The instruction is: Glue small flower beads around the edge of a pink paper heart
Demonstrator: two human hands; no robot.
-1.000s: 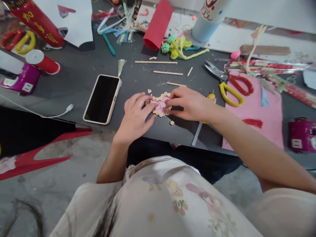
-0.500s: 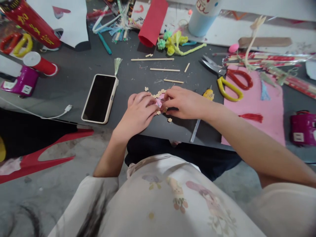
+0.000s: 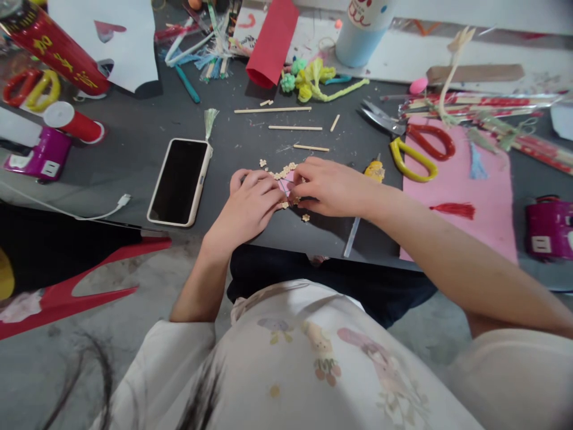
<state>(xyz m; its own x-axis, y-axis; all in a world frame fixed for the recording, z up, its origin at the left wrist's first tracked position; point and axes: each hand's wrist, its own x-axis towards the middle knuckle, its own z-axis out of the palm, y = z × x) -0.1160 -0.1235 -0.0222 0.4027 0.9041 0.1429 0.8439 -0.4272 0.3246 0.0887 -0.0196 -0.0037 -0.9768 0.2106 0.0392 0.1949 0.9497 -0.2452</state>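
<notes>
A small pink piece (image 3: 285, 184) lies on the dark table, edged with tiny flower-shaped pale pieces (image 3: 283, 172). Dark lines cross its surface. My left hand (image 3: 252, 203) is closed over its left side, fingers bent and pressed down on it. From the right, my right hand (image 3: 330, 188) bends over the other side, thumb and fingers drawn together at the pink piece; anything between those fingertips is hidden. One loose pale flower (image 3: 305, 218) lies below my right hand, and another loose pale piece (image 3: 262, 162) above my left.
A phone (image 3: 180, 182) lies left of my hands. Beyond them are thin wooden sticks (image 3: 295, 128). To the right are a yellow-tipped glue gun or similar tool (image 3: 375, 171), scissors (image 3: 414, 167) and a pink sheet (image 3: 487, 233). A bottle (image 3: 360, 42) stands at the back.
The whole view has shifted slightly, so the table things sit a little further left. Both hands stay at the pink piece, with only slight finger movement.
</notes>
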